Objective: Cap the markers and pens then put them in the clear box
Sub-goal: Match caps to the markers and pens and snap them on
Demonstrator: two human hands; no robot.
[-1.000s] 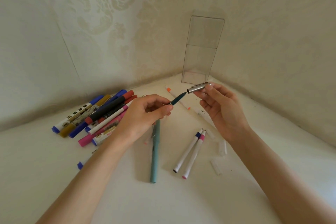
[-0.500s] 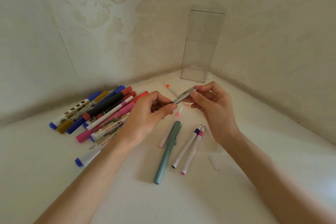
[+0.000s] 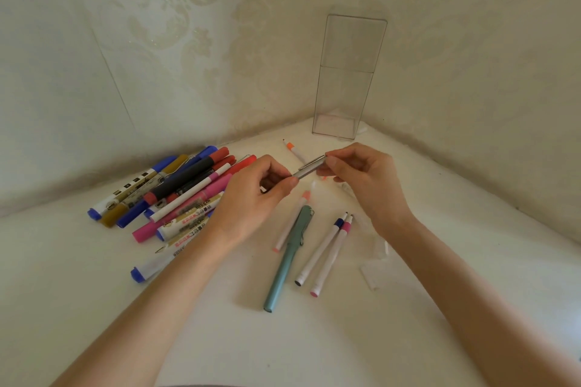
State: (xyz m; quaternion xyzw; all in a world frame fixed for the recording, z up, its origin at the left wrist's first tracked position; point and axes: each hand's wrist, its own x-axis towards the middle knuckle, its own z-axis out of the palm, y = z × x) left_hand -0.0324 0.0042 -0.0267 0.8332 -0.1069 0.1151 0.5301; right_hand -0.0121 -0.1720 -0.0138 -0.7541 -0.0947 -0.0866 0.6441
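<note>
My left hand [image 3: 254, 198] and my right hand [image 3: 364, 179] hold one pen between them above the white table; its silver cap [image 3: 309, 166] sits over the tip, pinched by my right fingers, while my left hand hides the barrel. The tall clear box [image 3: 347, 78] stands upright in the far corner and looks empty. A teal pen [image 3: 287, 261] lies below my hands. Beside it lie a blue-banded marker [image 3: 320, 250] and a pink-banded marker [image 3: 333, 256], both uncapped. A peach marker [image 3: 292, 220] and an orange-tipped marker [image 3: 294, 151] also lie loose.
A pile of several thick markers [image 3: 176, 195] in blue, gold, red, pink and black lies at the left, one blue-capped marker [image 3: 147, 270] nearer me. Clear loose caps [image 3: 372, 276] lie at the right. Patterned walls close in the corner behind.
A second ago my right hand held the silver cap apart from the pen's teal tip. The cap has since slid over the tip, and my hands have drawn together.
</note>
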